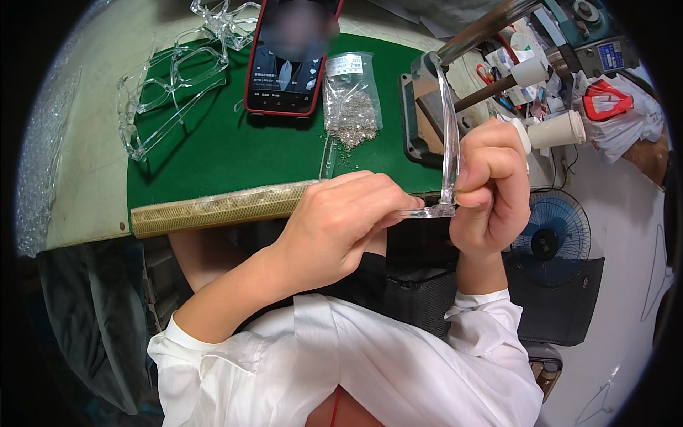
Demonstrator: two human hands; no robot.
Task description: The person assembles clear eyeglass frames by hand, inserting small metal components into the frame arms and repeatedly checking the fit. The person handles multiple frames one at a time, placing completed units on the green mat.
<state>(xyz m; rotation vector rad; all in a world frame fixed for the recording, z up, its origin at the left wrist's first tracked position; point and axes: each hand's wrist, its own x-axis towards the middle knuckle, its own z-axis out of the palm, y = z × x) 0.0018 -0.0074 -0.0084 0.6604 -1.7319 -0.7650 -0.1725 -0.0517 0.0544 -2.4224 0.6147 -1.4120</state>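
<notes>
Between my two hands, just above the table's near edge, is a clear plastic eyeglass frame (449, 135); one temple points up and away from me. My left hand (348, 217) is closed on the front part of the frame, most of which its fingers hide. At the hinge corner, my right hand (492, 188) pinches with thumb and bent fingers beside the temple's base. Whether a small part sits in that pinch, I cannot make out. Beyond my left hand lies a clear plastic bag (350, 89) of tiny metal pieces, some spilled onto the green mat (263, 153).
Several clear eyeglass frames (173, 87) lie at the far left. A phone in a red case (283, 108) stands near the mat's middle. A bench press (420, 132) rises at the right. Gold mesh trim (220, 211) lines the near edge. A blue fan (562, 220) stands below, right.
</notes>
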